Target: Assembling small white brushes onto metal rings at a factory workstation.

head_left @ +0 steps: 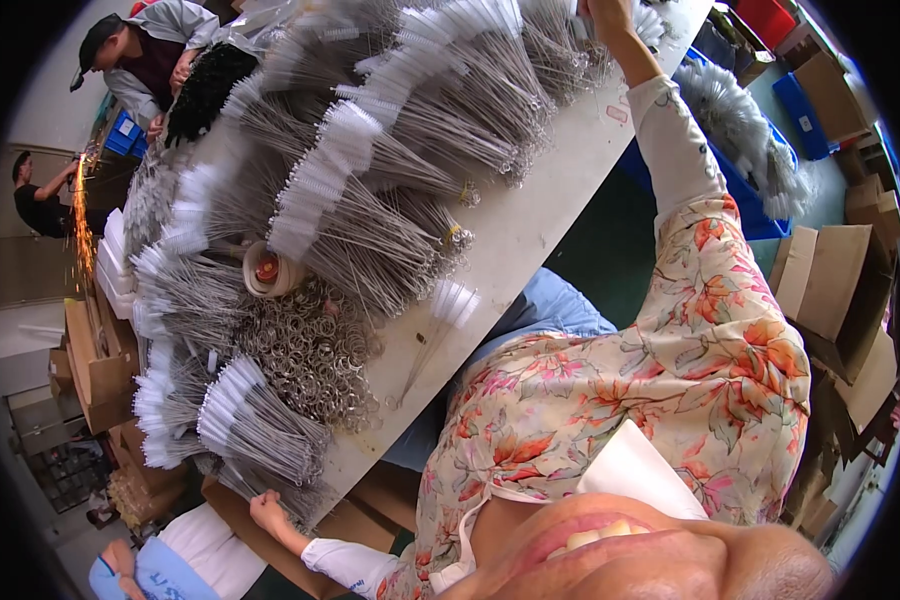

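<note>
Bundles of wire-handled cleaning brushes [370, 110] with white bristle heads and looped wire ends cover much of the table [545, 215]. My left hand [268, 511] is at the table's lower left end, fingers curled closed against a low bundle of brushes [240, 480]; what they grip is too small to make out. At the top edge my right hand [606, 14] reaches beside the far brushes, its fingers partly cut off. Two or so loose brushes [454, 303] lie near the table's front edge. A heap of metal rings [310, 335] lies between the bundles.
A white tub [273, 272] with something red inside stands among the brushes. Behind the table a person in a cap [160, 50] handles dark brushes; farther left another person [45, 195] works amid orange sparks. A blue crate [760, 190] of brushes and cardboard boxes [840, 290] stand right.
</note>
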